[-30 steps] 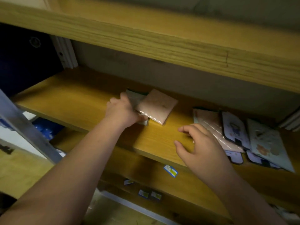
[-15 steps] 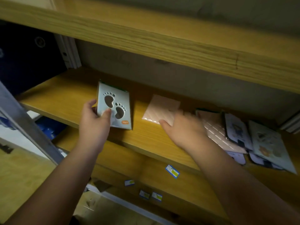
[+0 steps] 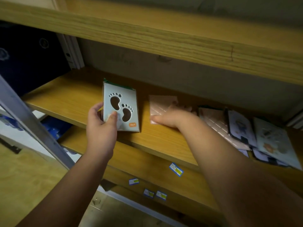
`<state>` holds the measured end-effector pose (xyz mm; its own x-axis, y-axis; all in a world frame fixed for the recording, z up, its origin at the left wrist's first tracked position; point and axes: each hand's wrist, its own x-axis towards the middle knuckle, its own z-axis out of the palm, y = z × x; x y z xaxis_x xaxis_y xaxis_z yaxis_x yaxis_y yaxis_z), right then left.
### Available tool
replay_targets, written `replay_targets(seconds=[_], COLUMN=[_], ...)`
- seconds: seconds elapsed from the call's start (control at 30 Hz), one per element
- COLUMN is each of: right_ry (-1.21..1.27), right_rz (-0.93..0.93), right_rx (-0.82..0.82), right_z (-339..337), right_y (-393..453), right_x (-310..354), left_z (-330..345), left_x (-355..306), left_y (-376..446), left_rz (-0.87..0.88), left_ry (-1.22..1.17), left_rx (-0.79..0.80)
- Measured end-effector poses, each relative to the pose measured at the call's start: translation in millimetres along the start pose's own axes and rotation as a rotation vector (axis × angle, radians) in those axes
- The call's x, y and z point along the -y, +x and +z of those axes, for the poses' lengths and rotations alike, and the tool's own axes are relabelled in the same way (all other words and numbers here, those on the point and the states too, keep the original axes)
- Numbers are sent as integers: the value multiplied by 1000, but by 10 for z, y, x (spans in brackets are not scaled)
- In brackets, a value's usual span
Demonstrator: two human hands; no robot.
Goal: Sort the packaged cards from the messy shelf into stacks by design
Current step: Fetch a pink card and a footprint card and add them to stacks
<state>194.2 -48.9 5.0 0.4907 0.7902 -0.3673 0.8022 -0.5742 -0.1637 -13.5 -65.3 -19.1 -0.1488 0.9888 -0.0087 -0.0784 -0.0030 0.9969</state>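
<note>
Wooden shelving fills the view, seen from a standing position in front of it. Nearest, the lower shelf edge [image 3: 147, 164] carries small blue-and-white price labels [image 3: 176, 170]. At far left, a grey metal upright [image 3: 31, 123] runs diagonally past the shelving.

Above the lower edge lies the middle shelf [image 3: 68, 97], which holds the packaged cards.

Left hand [image 3: 101, 126]: raised over the front edge of the middle shelf. Its thumb lies across the card face and its fingers curl behind the left edge, gripping the footprint card [image 3: 121, 107]. This card is grey, shows two dark footprint cut-outs and an orange sticker at its lower right corner, and is held nearly upright, facing the viewer.

Right hand [image 3: 170, 117]: reaches onto the middle shelf, just right of the footprint card. Its thumb is at the near edge of the pink card [image 3: 161, 104] and its fingers lie over the card's right part. The hand is blurred; whether it pinches the card or only presses on it cannot be determined.

Further right, a loose pile of cards [image 3: 246, 130] overlaps on the same shelf, showing pink striped and pale blue designs.

Farthest, the upper shelf board [image 3: 147, 40] spans the top, with a dark blue box [image 3: 29, 63] behind at the left.
</note>
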Motion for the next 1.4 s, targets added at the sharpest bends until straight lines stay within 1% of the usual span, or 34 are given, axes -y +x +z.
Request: replay_targets(seconds=[0.1, 0.27, 0.37, 0.47, 0.53, 0.6, 0.67, 0.73, 0.93, 1.13, 1.23, 1.3, 1.4], right_ry=[-86, -79, -96, -104, 6, 202, 415, 567, 1029, 1444, 1540, 1581, 1609], right_rz=[-6, -78, -22, -17, -31, -60, -82, -91, -120, 20, 54, 59, 134], right_rx=[25, 88, 31, -58, -130, -192, -247, -295, -315, -299, -278, -263, -261], right_z=[-49, -167, -182, -184, -183, -137, -84, -67, 4, 88, 207, 305, 438], right_y=[-3, -147, -157, -185, -220, -241, -287, -368, -800, -1415, -1801, -2066, -2457], right_x=[-164, -193, -220, -246, -293, -362, -442, -529, -906, -1543, -1914, -2161, -2543], left_z=[39, 117, 157, 186, 185, 175, 165, 178, 325, 543, 653, 731, 843], left_x=[-9, -42, -78, -144, -165, -152, -122, -88, -1, 26, 2, -48, -110], left_y=[-41, -101, -117, -122, -128, -131, -145, -172, -324, -641, -946, -1221, -1720], left_rz=[-8, -11, -57, -151, -227, -282, -309, -320, -326, -309, -303, -285, -263], left_ry=[-10, -42, -118, -230, -296, -323, -342, -363, -363, -288, -262, -267, -268], left_rx=[10, 23, 17, 35, 63, 90, 114, 137, 184, 236, 239, 269, 331])
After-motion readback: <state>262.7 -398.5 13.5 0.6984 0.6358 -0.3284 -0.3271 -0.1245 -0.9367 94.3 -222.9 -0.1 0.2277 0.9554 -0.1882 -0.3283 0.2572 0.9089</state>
